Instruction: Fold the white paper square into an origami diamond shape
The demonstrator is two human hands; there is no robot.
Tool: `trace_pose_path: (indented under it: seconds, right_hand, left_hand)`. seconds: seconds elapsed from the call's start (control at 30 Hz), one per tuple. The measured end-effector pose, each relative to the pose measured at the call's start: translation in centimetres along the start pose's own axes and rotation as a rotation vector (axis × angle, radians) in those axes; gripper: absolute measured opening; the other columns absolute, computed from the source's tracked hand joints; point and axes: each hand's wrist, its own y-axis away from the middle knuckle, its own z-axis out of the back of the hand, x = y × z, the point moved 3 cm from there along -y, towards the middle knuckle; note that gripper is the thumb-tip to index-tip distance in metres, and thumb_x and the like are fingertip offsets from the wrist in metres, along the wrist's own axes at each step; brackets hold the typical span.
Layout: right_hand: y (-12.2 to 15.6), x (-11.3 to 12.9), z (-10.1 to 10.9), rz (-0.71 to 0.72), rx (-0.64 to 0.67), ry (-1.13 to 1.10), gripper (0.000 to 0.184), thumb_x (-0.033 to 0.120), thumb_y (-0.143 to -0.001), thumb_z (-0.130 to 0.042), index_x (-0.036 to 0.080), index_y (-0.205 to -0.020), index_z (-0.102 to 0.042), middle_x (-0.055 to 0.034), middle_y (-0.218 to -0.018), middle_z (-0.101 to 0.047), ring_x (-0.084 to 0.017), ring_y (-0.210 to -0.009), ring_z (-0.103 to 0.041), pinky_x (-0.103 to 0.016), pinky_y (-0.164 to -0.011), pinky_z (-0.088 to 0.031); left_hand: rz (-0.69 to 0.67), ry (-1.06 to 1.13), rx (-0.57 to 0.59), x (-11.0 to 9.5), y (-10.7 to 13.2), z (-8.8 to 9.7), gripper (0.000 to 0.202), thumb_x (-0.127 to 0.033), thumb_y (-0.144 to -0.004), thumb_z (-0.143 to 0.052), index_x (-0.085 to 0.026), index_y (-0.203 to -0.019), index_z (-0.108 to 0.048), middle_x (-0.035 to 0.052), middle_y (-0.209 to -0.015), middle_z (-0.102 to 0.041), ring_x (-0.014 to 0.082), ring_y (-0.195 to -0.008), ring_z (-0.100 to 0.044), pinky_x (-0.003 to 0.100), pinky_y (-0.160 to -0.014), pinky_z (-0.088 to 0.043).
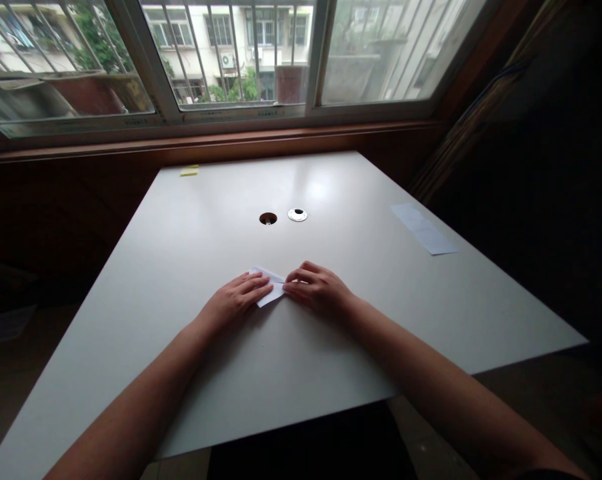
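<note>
A small folded piece of white paper (271, 294) lies on the white table (301, 360) between my hands. My left hand (238, 297) rests flat on the paper's left part, fingers stretched out over it and covering some of it. At the paper's right corner, the thumb and fingers of my right hand (318, 288) pinch its tip. Part of the fold is hidden under my fingers.
Beyond my hands the tabletop has a round hole (268, 219), with a round cover ring (297, 215) beside it. A white paper sheet (425, 230) lies near the right edge. Yellow sticky notes (189, 171) sit at the far left corner. A barred window (241, 60) is behind the table.
</note>
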Motion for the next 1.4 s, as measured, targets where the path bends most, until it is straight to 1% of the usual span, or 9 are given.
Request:
trace_pose_path:
  seconds: [0.4,0.5,0.67,0.77,0.87,0.93,1.07,1.2,1.4]
  right_hand:
    - [0.0,-0.2,-1.0,0.010,0.004,-0.128,0.016,0.025,-0.094,-0.057,0.022,-0.098,-0.072,-0.0079,-0.097,-0.069,-0.018,-0.085,-0.059,-0.031,-0.075,-0.052]
    - [-0.2,-0.1,-1.1,0.012,-0.003,-0.168,0.014,0.026,-0.093,-0.058,0.022,-0.093,-0.072,-0.0077,-0.093,-0.069,-0.018,-0.084,-0.059,-0.030,-0.074,-0.051]
    - [-0.4,0.1,-1.1,0.021,-0.001,-0.238,0.014,0.029,-0.092,-0.060,0.021,-0.087,-0.072,-0.0077,-0.086,-0.068,-0.017,-0.079,-0.060,-0.028,-0.071,-0.050]
    - [-0.5,0.1,-0.9,-0.021,-0.015,-0.287,0.014,0.028,-0.092,-0.059,0.021,-0.098,-0.070,-0.0071,-0.084,-0.069,-0.017,-0.076,-0.061,-0.028,-0.070,-0.050]
    - [-0.5,-0.2,-0.8,-0.083,-0.025,-0.374,0.026,0.021,-0.092,-0.055,0.020,-0.117,-0.063,-0.0059,-0.084,-0.072,-0.016,-0.076,-0.062,-0.029,-0.072,-0.052]
    - [-0.5,-0.4,-0.8,-0.101,-0.030,-0.422,0.029,0.018,-0.092,-0.054,0.020,-0.121,-0.061,-0.0059,-0.085,-0.073,-0.017,-0.080,-0.063,-0.030,-0.076,-0.053]
    - [-0.7,-0.6,-0.7,-0.084,-0.059,-0.415,0.021,0.020,-0.092,-0.056,0.019,-0.110,-0.066,-0.0085,-0.093,-0.072,-0.020,-0.089,-0.061,-0.033,-0.080,-0.053]
    - [-0.8,-0.4,-0.9,-0.041,0.000,-0.404,0.016,0.026,-0.093,-0.058,0.020,-0.104,-0.068,-0.0080,-0.094,-0.072,-0.020,-0.090,-0.060,-0.034,-0.083,-0.052]
    - [-0.9,-0.7,-1.5,-0.143,0.022,-0.433,0.017,0.031,-0.090,-0.065,0.021,-0.103,-0.069,-0.0066,-0.092,-0.072,-0.020,-0.090,-0.060,-0.033,-0.082,-0.051]
  left_hand:
    - [-0.024,0.224,0.002,0.2,0.1,0.6,0.035,-0.019,-0.092,-0.054,-0.025,-0.126,-0.062,0.0082,-0.132,-0.062,0.0241,-0.135,-0.047,0.049,-0.115,-0.037]
    - [0.027,0.226,-0.055,-0.2,-0.1,0.4,0.024,-0.026,-0.089,-0.062,-0.022,-0.113,-0.066,0.0085,-0.123,-0.067,0.0241,-0.130,-0.053,0.048,-0.114,-0.037]
    - [0.096,0.262,-0.080,-0.5,-0.4,0.2,0.012,-0.023,-0.094,-0.053,-0.021,-0.098,-0.065,0.0064,-0.114,-0.071,0.0211,-0.122,-0.059,0.046,-0.114,-0.037]
    - [0.142,0.344,-0.067,-0.1,-0.5,0.4,0.014,-0.023,-0.095,-0.051,-0.022,-0.100,-0.064,0.0061,-0.112,-0.072,0.0205,-0.120,-0.061,0.043,-0.113,-0.039]
    - [0.185,0.412,-0.056,0.2,-0.6,0.8,0.015,-0.024,-0.095,-0.052,-0.022,-0.102,-0.065,0.0054,-0.109,-0.073,0.0205,-0.118,-0.062,0.041,-0.112,-0.040]
    - [0.203,0.440,-0.041,0.2,-0.6,1.1,0.015,-0.025,-0.094,-0.053,-0.022,-0.101,-0.066,0.0052,-0.109,-0.073,0.0207,-0.117,-0.063,0.040,-0.113,-0.039]
    - [0.234,0.465,-0.018,0.1,-0.8,1.3,0.016,-0.027,-0.094,-0.053,-0.021,-0.099,-0.067,0.0055,-0.108,-0.073,0.0216,-0.116,-0.063,0.039,-0.112,-0.039]
    - [0.278,0.482,-0.030,0.2,-0.7,1.3,0.017,-0.029,-0.093,-0.056,-0.021,-0.099,-0.069,0.0053,-0.108,-0.073,0.0221,-0.115,-0.064,0.038,-0.109,-0.042]
    - [0.379,0.525,-0.068,0.2,-0.8,1.4,0.015,-0.032,-0.091,-0.059,-0.020,-0.087,-0.066,0.0057,-0.111,-0.070,0.0196,-0.105,-0.066,0.032,-0.094,-0.051]
